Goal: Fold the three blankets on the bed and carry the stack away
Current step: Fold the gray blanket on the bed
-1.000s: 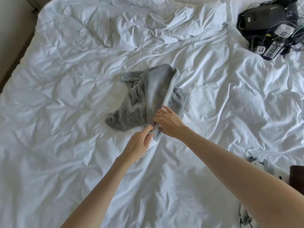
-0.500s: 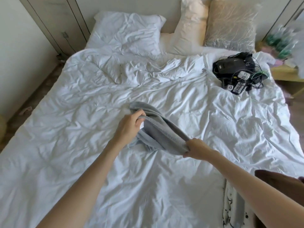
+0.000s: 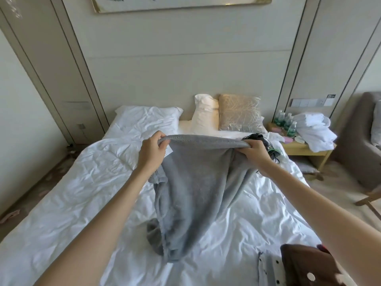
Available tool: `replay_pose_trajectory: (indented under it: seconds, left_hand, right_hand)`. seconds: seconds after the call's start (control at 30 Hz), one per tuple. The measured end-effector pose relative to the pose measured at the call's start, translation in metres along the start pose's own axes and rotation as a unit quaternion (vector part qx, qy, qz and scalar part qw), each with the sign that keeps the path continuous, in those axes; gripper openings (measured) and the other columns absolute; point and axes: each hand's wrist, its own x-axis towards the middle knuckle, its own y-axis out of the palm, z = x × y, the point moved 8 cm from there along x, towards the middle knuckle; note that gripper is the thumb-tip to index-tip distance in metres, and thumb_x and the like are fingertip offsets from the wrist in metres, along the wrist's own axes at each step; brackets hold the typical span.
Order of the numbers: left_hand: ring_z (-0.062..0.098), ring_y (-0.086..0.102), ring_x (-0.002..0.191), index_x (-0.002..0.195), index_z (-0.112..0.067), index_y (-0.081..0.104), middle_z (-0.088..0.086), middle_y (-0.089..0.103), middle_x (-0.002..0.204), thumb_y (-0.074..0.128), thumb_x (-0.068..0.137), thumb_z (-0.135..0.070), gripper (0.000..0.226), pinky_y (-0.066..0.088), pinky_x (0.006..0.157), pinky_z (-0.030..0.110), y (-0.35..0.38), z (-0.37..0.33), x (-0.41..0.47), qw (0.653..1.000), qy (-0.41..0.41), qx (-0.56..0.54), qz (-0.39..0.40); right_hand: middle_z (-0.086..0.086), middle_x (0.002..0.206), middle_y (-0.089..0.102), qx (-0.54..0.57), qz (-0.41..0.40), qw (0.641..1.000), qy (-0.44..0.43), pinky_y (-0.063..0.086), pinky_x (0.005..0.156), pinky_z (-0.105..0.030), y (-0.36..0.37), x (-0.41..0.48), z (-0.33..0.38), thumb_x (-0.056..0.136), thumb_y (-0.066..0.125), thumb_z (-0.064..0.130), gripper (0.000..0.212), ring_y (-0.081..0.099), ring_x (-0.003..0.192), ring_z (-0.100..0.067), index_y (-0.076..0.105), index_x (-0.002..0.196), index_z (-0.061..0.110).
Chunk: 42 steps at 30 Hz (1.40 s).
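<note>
Above the bed (image 3: 72, 193) my left hand (image 3: 151, 150) and right hand (image 3: 255, 153) grip the grey blanket (image 3: 195, 182) (soft, floppy, I judge; take corners).

blanket (image 3: 195, 182): grey fleece cloth, matt, with a soft nap
duvet (image 3: 82, 193): white woven cloth, smooth, heavily creased, slight sheen
cushion (image 3: 239, 112): beige cloth with shiny thread lines
nightstand (image 3: 305, 149): pale wood, smooth, matt
bottles (image 3: 286, 122): clear plastic, glossy
wall (image 3: 185, 69): smooth matt panels
</note>
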Motion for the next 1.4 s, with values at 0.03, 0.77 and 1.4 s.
replay_pose_trajectory:
  seconds: [0.03,0.77,1.4]
  left_hand:
    - [0.030,0.059,0.068,0.085,-0.011,0.058,0.010,0.064,0.070,0.058,0.094,-0.020,0.013,0.046,0.060,0.037,-0.008,-0.019,0.008,1.000,0.006,-0.007,-0.013]
    - [0.009,0.038,0.051,0.085,-0.006,0.054,0.003,0.053,0.056,0.057,0.094,-0.011,0.010,0.030,0.053,0.026,-0.024,-0.285,-0.039,0.965,0.182,-0.097,0.163]
    - [0.022,0.043,0.059,0.087,-0.004,0.053,0.001,0.051,0.063,0.054,0.091,-0.009,0.006,0.031,0.051,0.029,-0.090,-0.169,-0.031,0.987,0.032,-0.095,-0.124]
  right_hand:
    - [-0.033,0.078,0.061,0.013,-0.022,0.999,-0.022,0.044,0.064,-0.042,-0.020,0.000,0.024,0.086,0.065,0.009,0.024,0.049,0.075,-0.019,0.066,0.092,-0.014]
    - [-0.003,0.070,0.069,0.110,0.096,0.982,-0.116,0.052,0.056,-0.022,-0.132,-0.087,0.194,0.074,0.073,0.006,0.013,0.064,0.064,-0.014,0.070,0.087,0.007]
    - [-0.004,0.071,0.057,-0.013,0.067,0.997,0.048,0.038,0.059,-0.029,-0.066,-0.117,-0.037,0.090,0.067,0.019,0.020,0.053,0.064,-0.017,0.065,0.074,0.008]
